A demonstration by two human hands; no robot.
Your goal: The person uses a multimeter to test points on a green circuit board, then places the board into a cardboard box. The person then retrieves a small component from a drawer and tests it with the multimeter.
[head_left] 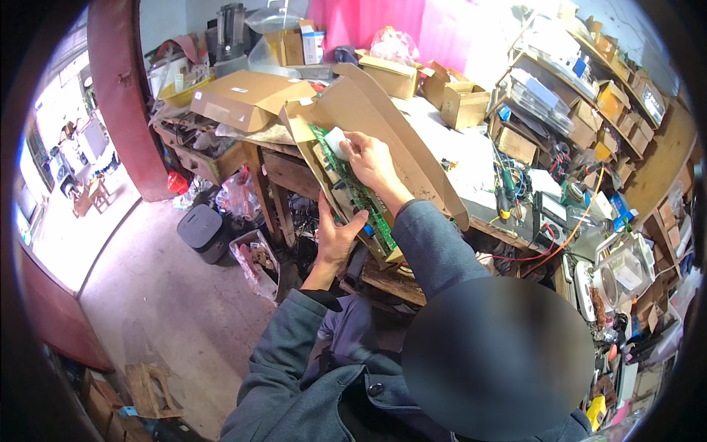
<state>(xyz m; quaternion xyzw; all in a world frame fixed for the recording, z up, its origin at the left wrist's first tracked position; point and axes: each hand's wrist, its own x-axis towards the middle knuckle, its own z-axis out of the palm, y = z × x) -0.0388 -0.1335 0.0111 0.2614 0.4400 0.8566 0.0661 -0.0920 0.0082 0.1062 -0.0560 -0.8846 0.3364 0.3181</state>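
Observation:
A long cardboard box (pixel 427 166), its lid flap raised, is tilted at the front edge of the workbench. Inside it lies a long green circuit board (pixel 379 221) with dark components along it. My left hand (pixel 335 239) grips the near side of the box, its thumb resting against the board's edge. Between the closed fingers of my right hand (pixel 374 166) is a small white piece (pixel 337 143), held against the board's upper end. Whether the piece is paper, foam or cloth I cannot tell.
On the bench lie another flattened carton (pixel 247 96), small open boxes (pixel 465 104), screwdrivers (pixel 503 202) and a multimeter (pixel 549 217) with red leads. Crowded shelves (pixel 582 96) line the right. A dark bin (pixel 202 232) and a box of scraps (pixel 256 261) stand on the floor.

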